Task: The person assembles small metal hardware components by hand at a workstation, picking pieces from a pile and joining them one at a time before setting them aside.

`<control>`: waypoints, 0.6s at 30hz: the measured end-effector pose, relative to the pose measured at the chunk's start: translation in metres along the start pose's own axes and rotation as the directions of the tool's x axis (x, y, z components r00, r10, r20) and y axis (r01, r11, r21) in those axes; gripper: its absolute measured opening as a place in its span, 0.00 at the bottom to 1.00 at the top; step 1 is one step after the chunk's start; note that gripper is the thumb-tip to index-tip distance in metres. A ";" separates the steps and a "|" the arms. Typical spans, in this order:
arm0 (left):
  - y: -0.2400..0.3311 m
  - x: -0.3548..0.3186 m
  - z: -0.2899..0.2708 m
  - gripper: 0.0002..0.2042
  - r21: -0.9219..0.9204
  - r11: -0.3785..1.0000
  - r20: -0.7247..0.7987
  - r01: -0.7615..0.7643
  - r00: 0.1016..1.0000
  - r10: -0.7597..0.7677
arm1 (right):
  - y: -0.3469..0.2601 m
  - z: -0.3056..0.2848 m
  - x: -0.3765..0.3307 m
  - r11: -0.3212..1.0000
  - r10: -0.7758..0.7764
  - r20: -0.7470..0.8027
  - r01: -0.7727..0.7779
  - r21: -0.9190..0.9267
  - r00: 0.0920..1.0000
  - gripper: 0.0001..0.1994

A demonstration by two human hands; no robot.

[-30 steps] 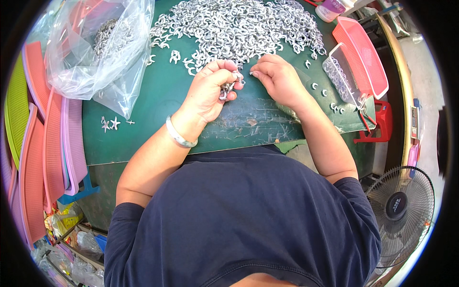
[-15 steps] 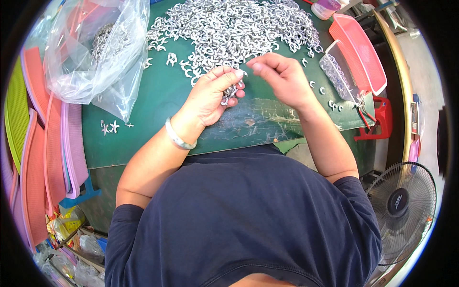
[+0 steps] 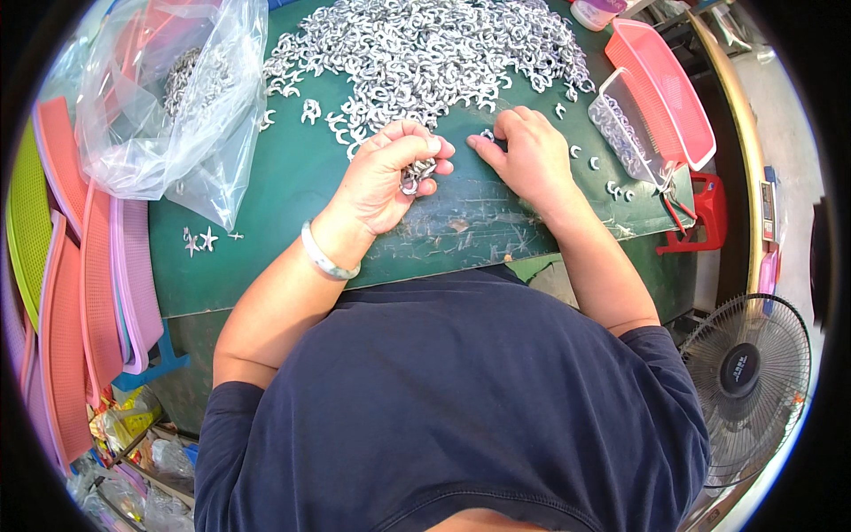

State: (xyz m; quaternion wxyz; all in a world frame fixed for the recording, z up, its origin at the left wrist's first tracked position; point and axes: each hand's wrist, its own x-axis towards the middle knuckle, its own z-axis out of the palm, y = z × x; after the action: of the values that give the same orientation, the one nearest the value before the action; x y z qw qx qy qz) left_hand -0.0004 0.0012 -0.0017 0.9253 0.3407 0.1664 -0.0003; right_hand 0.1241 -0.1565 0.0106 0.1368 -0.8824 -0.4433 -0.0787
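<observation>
Right hand (image 3: 532, 161) withdrew, baring tabletop (image 3: 461, 168) beside left hand (image 3: 374, 177); both hands' fingers (image 3: 490, 154) pinch pieces (image 3: 409, 187).

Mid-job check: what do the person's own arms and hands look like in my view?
Both left hand and right hand are ungloved. The left sleeve and right sleeve are short, plain dark navy. A pale, smooth bangle with greyish-green patches circles the left wrist; none shows on the right.
</observation>
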 end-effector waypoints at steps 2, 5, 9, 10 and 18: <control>0.001 0.000 -0.001 0.04 -0.001 1.000 0.003 0.002 1.000 -0.002 | -0.003 -0.001 0.001 1.000 0.002 0.009 -0.002 0.002 1.000 0.13; 0.003 -0.002 0.004 0.08 -0.001 1.000 -0.015 0.012 1.000 -0.012 | -0.001 -0.002 0.001 1.000 -0.019 0.023 0.019 -0.012 1.000 0.11; 0.003 -0.003 0.006 0.13 0.014 0.999 -0.039 0.040 0.998 -0.039 | 0.007 -0.008 0.006 0.923 0.073 0.151 -0.124 0.365 0.986 0.09; 0.003 -0.003 0.006 0.14 0.021 0.999 -0.048 0.045 0.998 -0.044 | 0.005 -0.017 0.007 0.780 0.168 0.362 -0.348 0.520 0.917 0.10; -0.001 -0.003 0.010 0.07 0.115 0.991 -0.032 0.074 0.997 -0.071 | -0.012 -0.017 0.000 0.389 0.040 0.349 -0.336 0.858 0.936 0.08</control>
State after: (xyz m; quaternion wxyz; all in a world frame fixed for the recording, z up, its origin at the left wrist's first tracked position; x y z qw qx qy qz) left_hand -0.0007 -0.0065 0.0055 0.9009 0.3875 0.1914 -0.0389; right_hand 0.1145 -0.1549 0.0286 0.5379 -0.7128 -0.3250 0.3114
